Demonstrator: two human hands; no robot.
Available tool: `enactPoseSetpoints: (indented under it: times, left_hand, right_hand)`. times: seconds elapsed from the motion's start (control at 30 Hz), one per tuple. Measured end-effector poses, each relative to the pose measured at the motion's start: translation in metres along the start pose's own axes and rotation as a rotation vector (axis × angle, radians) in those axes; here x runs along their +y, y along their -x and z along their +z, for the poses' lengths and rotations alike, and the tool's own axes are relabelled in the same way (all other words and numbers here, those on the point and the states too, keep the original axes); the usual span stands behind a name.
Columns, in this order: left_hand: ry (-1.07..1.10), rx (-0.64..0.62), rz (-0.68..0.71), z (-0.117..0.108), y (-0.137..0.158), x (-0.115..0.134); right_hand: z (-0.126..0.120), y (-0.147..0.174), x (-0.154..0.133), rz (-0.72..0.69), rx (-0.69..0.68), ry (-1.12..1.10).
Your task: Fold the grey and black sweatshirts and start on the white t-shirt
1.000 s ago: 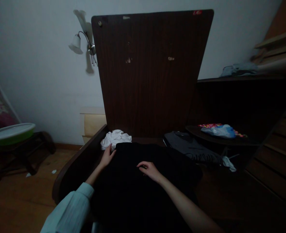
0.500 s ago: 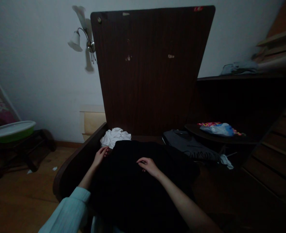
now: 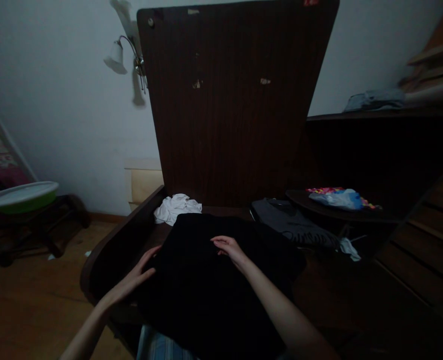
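A large black garment point(image 3: 206, 290) lies spread in front of me; its kind is too dark to make out. Along its left edge rests my left hand point(image 3: 144, 270), open, with the fingers stretched forward and the thumb apart. My right hand point(image 3: 231, 248) is over the middle of the black cloth, fingers loosely extended and slightly bent, with nothing visible in them. Beyond the garment's far left corner sits a crumpled white cloth point(image 3: 178, 207).
A dark wooden panel point(image 3: 229, 110) stands upright behind. To the right are a grey bag-like item point(image 3: 292, 220) with lettering and a plastic bag point(image 3: 337, 199) on a shelf. At left, a green basin point(image 3: 22, 199) sits on a stool. Blue striped fabric point(image 3: 164, 347) shows below.
My left hand has moved back toward me from near the white cloth to the black garment's left side, and its fingers have straightened. My right hand has stayed nearly in place.
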State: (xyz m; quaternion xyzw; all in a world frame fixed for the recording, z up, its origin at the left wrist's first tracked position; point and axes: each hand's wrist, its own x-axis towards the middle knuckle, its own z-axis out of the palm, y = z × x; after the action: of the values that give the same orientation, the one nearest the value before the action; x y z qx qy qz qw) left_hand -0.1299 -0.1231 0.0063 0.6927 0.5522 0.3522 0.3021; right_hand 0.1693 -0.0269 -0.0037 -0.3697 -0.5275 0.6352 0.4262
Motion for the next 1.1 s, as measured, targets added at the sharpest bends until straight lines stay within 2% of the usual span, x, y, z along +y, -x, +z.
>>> enactPoseSetpoints:
  times: [0.07, 0.13, 0.23, 0.37, 0.5, 0.73, 0.83, 0.9, 0.97, 1.1]
  left_hand:
    - [-0.004, 0.065, -0.041, 0.001, 0.012, 0.002]
    - [0.036, 0.184, -0.109, 0.002, 0.016, 0.003]
    - [0.115, 0.349, -0.185, 0.006, 0.013, 0.001]
    - [0.086, 0.572, -0.263, 0.011, 0.011, -0.004]
    - [0.088, 0.681, -0.309, 0.012, 0.013, -0.006]
    - [0.191, 0.563, -0.409, 0.011, 0.013, -0.003]
    - [0.221, 0.478, -0.460, 0.006, 0.012, -0.003]
    - [0.250, 0.399, -0.462, 0.001, 0.011, -0.003]
    - [0.276, 0.326, -0.455, -0.003, 0.011, -0.002]
    - [0.343, 0.234, -0.423, -0.005, 0.013, 0.001]
  right_hand:
    - [0.001, 0.005, -0.004, 0.027, -0.015, -0.057]
    - [0.002, 0.008, -0.007, 0.042, -0.039, -0.095]
    - [0.002, 0.009, -0.007, 0.038, -0.049, -0.101]
    - [0.003, 0.006, -0.003, 0.021, -0.060, -0.074]
    - [0.002, 0.003, 0.000, 0.009, -0.085, -0.060]
    - [0.005, -0.005, 0.007, -0.013, -0.020, 0.075]
    - [-0.002, 0.008, 0.005, -0.009, -0.088, 0.180]
    - [-0.017, 0.027, 0.004, -0.012, -0.141, 0.259]
    - [-0.039, 0.050, 0.002, -0.027, -0.124, 0.373]
    - [-0.087, 0.093, -0.008, -0.134, 0.136, 0.746]
